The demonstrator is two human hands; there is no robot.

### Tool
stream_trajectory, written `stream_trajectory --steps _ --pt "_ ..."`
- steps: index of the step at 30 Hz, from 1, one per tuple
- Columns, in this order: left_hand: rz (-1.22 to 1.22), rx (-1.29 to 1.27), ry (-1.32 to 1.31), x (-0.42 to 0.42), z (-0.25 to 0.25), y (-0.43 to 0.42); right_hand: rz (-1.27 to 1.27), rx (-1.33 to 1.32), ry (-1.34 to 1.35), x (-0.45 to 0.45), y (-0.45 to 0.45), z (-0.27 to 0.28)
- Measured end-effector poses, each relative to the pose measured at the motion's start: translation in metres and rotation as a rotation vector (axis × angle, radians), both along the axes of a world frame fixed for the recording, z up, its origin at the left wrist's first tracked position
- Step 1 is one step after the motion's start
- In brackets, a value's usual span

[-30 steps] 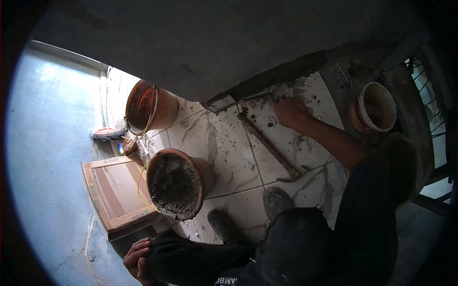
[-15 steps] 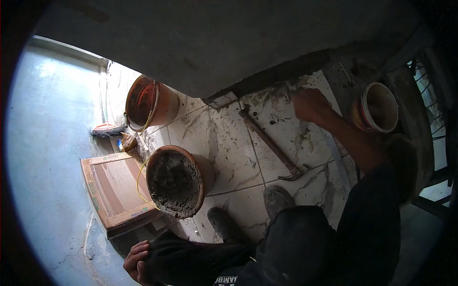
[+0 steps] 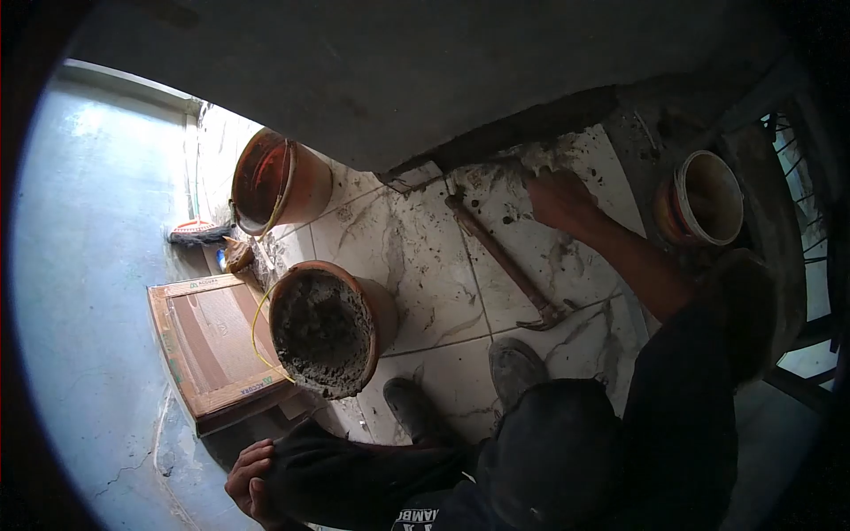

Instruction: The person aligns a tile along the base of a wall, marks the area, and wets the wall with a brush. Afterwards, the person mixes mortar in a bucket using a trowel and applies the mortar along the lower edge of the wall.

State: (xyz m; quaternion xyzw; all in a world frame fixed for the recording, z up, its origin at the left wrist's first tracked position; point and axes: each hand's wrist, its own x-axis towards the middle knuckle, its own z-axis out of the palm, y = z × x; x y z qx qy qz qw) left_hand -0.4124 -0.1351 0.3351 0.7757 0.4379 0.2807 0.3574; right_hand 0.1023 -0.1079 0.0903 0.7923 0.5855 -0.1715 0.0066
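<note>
My right hand (image 3: 560,198) is low over the tiled floor at the foot of the grey wall, its fingers closed and pointing toward the wall. What it grips, if anything, is too dark and small to make out. Crumbs of mortar lie on the tiles around it. My left hand (image 3: 251,478) rests on my left knee, fingers draped over it and the thumb apart, holding nothing. Left of my right hand lies a hammer-like tool (image 3: 505,261) with a long wooden handle, its metal head toward my feet. A bucket of wet mortar (image 3: 320,334) stands left of my shoes.
An orange bucket (image 3: 305,188) stands further back at left. A flat cardboard box (image 3: 217,345) leans near the blue wall, with a dark-bristled broom (image 3: 202,234) behind it. At right sits a whitish pail (image 3: 708,199). The grey plastered wall (image 3: 398,80) hangs close overhead.
My right hand has shifted slightly left along the foot of the wall. My left hand stays on the knee. The view has tilted a little.
</note>
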Motion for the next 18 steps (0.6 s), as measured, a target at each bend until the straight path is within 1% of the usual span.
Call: stream_trajectory --steps 1,2,3,7,10,12,14,16,17,18 --pt "-0.005 0.004 0.003 0.002 0.000 0.001 0.000 -0.002 0.001 0.004 0.005 -0.012" --pt "-0.005 0.004 0.003 0.003 0.000 0.002 0.045 0.021 -0.069 0.011 0.013 -0.034" --pt "-0.013 0.011 0.007 0.004 -0.001 0.004 0.089 0.045 -0.139 0.009 0.018 -0.034" --pt "-0.024 0.020 -0.029 -0.004 -0.006 0.002 0.110 0.002 -0.167 0.012 0.011 -0.021" --pt "-0.043 0.037 -0.026 -0.008 -0.004 0.002 0.190 0.081 -0.176 0.016 0.011 -0.022" --pt "-0.034 0.033 -0.028 -0.008 -0.004 0.000 0.132 -0.017 -0.133 0.017 0.015 -0.026" --pt "-0.046 0.030 -0.024 -0.004 -0.005 0.003 0.131 -0.016 -0.149 0.023 0.024 -0.054" --pt "0.067 0.082 -0.019 0.001 -0.007 0.000 0.131 -0.012 -0.164 0.019 0.027 -0.054" --pt "0.068 0.085 -0.021 -0.001 -0.007 0.001 0.165 -0.063 -0.158 0.021 0.027 -0.052" --pt "0.013 0.066 -0.032 -0.006 -0.007 0.000 0.200 -0.115 -0.150 0.020 0.025 -0.042"
